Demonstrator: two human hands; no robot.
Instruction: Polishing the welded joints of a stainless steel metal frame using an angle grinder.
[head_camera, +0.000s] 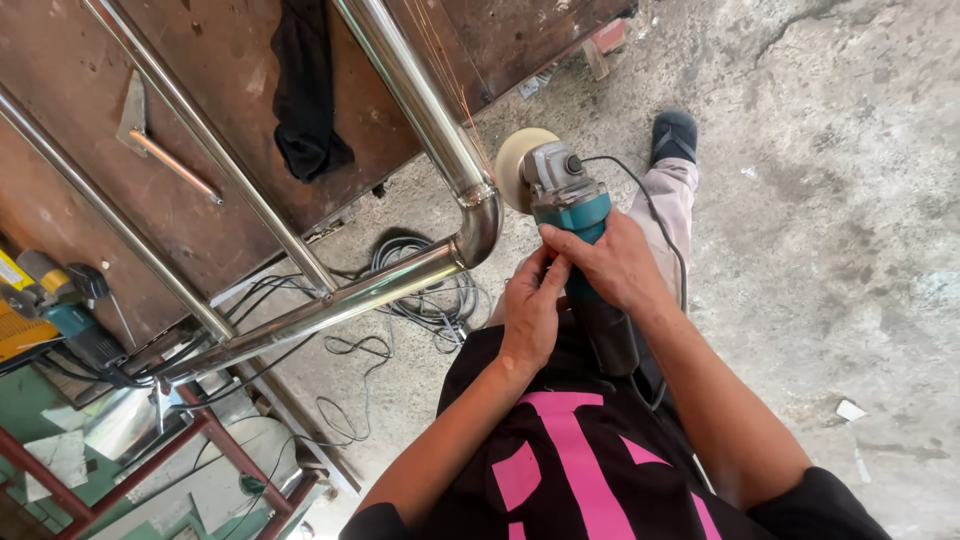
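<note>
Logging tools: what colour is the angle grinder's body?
Teal, with a grey metal head; the angle grinder shows best in the head view, held by both hands.

Teal-bodied grinder with a grey metal gear head and a pale, cream-coloured disc on the front. It's held out over the concrete, nose pointing away, and the disc edge sits right against the outside of the shiny steel tube at its welded elbow bend. A few thin orange sparks streak up along the tube. A black cord loops out from the head and runs back past the handle.
</note>
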